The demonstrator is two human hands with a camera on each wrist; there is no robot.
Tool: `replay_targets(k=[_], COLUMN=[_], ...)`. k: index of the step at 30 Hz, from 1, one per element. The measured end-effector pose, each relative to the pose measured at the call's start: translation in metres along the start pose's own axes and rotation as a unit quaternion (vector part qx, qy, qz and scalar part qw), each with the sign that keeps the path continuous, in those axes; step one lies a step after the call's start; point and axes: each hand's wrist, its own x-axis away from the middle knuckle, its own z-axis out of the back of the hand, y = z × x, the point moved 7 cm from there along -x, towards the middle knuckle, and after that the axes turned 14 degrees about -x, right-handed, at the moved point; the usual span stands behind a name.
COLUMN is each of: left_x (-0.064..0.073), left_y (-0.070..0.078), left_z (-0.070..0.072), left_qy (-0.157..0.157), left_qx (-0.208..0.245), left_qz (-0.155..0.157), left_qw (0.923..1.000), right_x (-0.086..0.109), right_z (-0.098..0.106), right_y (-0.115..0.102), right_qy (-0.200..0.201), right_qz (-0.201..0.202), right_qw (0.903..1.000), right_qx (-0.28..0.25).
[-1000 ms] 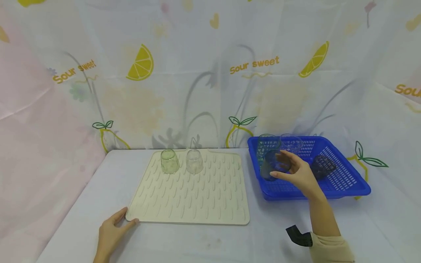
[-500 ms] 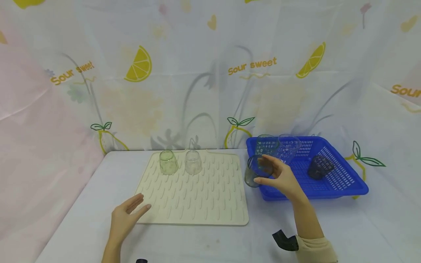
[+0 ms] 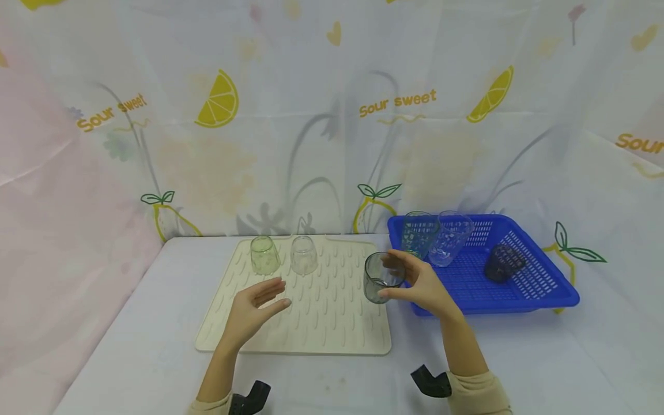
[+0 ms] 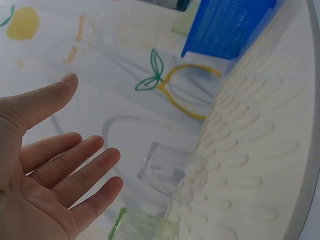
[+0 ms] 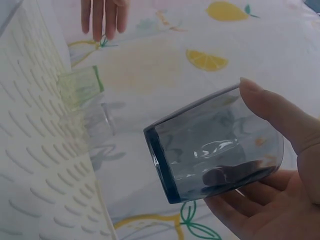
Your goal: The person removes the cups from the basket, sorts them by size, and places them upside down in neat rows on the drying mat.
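Observation:
A smoky blue-grey drinking glass (image 5: 210, 150) is gripped by its rim end in my right hand (image 3: 422, 285), thumb on one side and fingers on the other. In the head view that glass hangs mouth up over the right edge of the cream ridged mat (image 3: 321, 323). My left hand (image 3: 251, 311) hovers above the mat's left part, fingers extended and holding nothing; the left wrist view shows its spread palm. Toward the mat's back, a green glass (image 3: 265, 256) and a clear glass (image 3: 304, 256) stand upside down side by side.
To the right, a blue plastic basket (image 3: 544, 302) holds a greenish-blue glass (image 3: 418, 233), a clear glass (image 3: 450, 239) and a dark glass (image 3: 503, 263). A patterned cloth (image 3: 290, 144) hangs behind the white table (image 3: 135, 323).
My right hand has carried the smoky glass left, out of the basket to the mat's right edge. My left hand has left the mat's front corner and moved right, over the mat.

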Motion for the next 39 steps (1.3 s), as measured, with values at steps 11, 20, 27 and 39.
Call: replay_targets(k=[11,20,27,39], left_x=[-0.024,-0.029,-0.028,-0.031], left_y=[0.035,0.053,0.062,0.071], left_z=[-0.036,-0.056,-0.064,-0.073], left_qy=[-0.048,-0.083,-0.094,-0.136], left_qx=[0.042,0.066,0.08,0.091], left_qz=[-0.045,-0.095,-0.116,-0.147], left_qw=[0.9969,0.9898,0.9855,0.9755], right_x=[-0.004,-0.007,-0.008,-0.005], right_z=[-0.022,-0.04,-0.05,-0.059], right_y=[-0.002,-0.001,0.0,0.0], right_qy=[-0.025,-0.054,-0.064,-0.085], right_qz=[0.01,0.034,0.031,0.011], right_qw=[0.9995,0.9974,0.9965,0.9941], right_qx=[-0.015,-0.032,-0.044,-0.067])
